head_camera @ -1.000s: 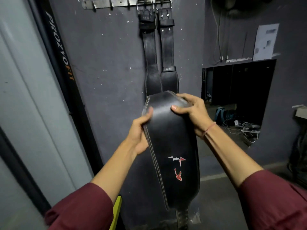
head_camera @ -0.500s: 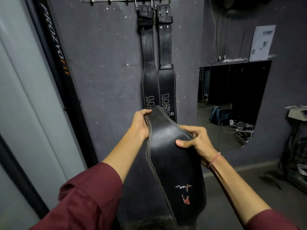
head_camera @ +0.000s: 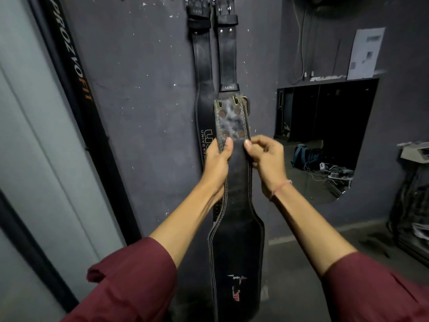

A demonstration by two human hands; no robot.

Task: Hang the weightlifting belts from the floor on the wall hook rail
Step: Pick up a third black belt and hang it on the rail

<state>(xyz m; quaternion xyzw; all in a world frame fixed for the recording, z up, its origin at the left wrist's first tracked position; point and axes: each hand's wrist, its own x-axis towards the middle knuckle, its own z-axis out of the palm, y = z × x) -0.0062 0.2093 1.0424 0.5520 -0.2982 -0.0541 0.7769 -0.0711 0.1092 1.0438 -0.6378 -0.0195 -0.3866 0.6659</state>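
Head view: the belt [head_camera: 236, 205] is held upright in front of the hung belts [head_camera: 228, 59]. Its buckle [head_camera: 246, 104] end is up and overlaps the lower part of the right one, and its wide part hangs below them. The left hand [head_camera: 217, 166] grips the belt's left edge just under the rivets, thumb on the face. The right hand [head_camera: 267, 163] pinches the right edge at the same height with its fingers curled. The hung belts lie side by side on the grey wall [head_camera: 139, 89]. To their right is a paper [head_camera: 365, 53]. To their lower right, a blue bag [head_camera: 301, 155] shows in a dark rectangle, opening or mirror.
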